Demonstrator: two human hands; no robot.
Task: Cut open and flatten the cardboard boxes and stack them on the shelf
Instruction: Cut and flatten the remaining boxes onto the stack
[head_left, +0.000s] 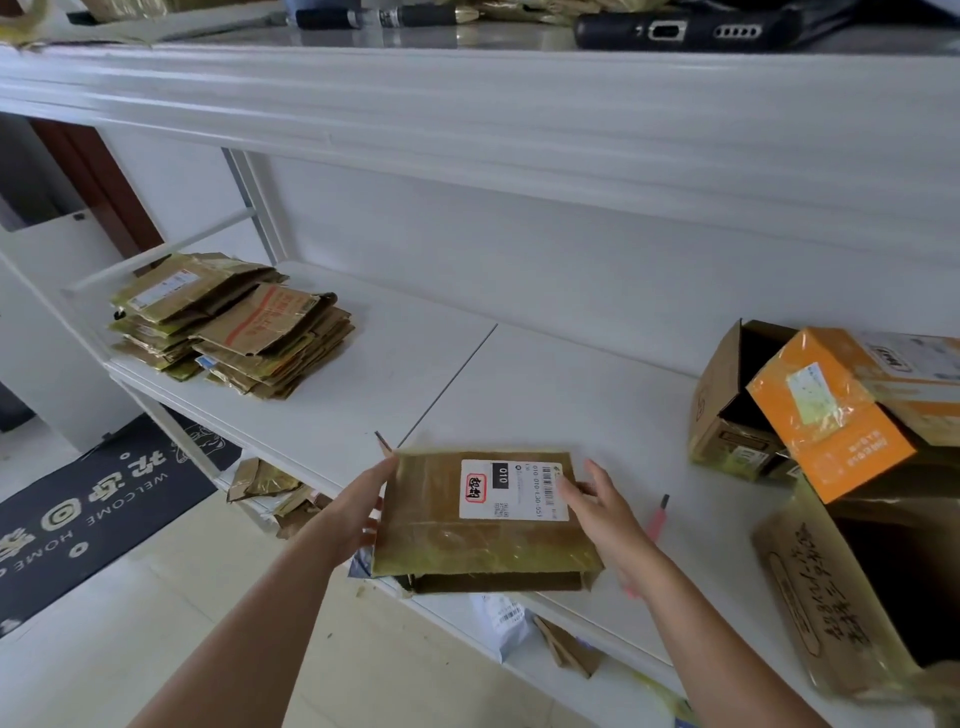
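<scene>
Holding flattened box (483, 519) between left hand (358, 512) and right hand (597, 506), fingers straight; lying long axis crosswise; stack (234, 325) sitting far left, nearer left hand.

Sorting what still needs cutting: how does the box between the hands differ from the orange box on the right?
The taped box is brown, lies flat and low on the shelf, held by the left hand and right hand. The orange box is bright orange, still full-bodied, tilted atop other boxes, untouched. Both carry white labels and glossy tape.
</scene>
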